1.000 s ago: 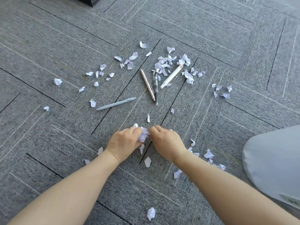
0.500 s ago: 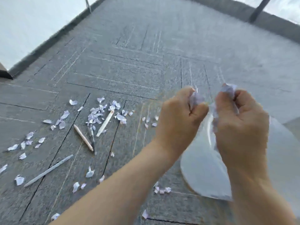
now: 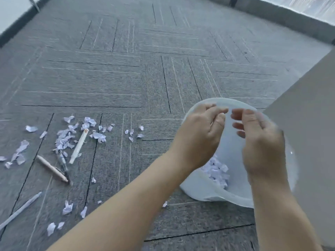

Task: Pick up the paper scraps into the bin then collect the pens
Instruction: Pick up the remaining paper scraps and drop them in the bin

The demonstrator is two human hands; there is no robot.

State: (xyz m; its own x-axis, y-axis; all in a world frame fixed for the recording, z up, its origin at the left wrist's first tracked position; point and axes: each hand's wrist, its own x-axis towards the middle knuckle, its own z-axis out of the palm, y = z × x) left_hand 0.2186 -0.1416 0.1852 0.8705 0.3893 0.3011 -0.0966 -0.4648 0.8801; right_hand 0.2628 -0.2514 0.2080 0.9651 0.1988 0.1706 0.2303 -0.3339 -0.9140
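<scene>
Both the left hand (image 3: 197, 140) and right hand (image 3: 261, 142) hover over the bin (image 3: 233, 153) at 3 o'clock, fingers apart and empty; scraps (image 3: 216, 171) lie inside, pens (image 3: 78, 147) at 9 o'clock on the carpet (image 3: 126, 78)

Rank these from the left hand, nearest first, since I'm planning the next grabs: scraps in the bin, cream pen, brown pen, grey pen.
From the left hand:
1. Scraps in the bin, just below it.
2. Cream pen, left on the carpet.
3. Brown pen, farther left.
4. Grey pen, at the left edge.

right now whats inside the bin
A heap of white paper scraps lies at the bottom of the bin. The right hand and forearm cover the rest of the inside.
</scene>
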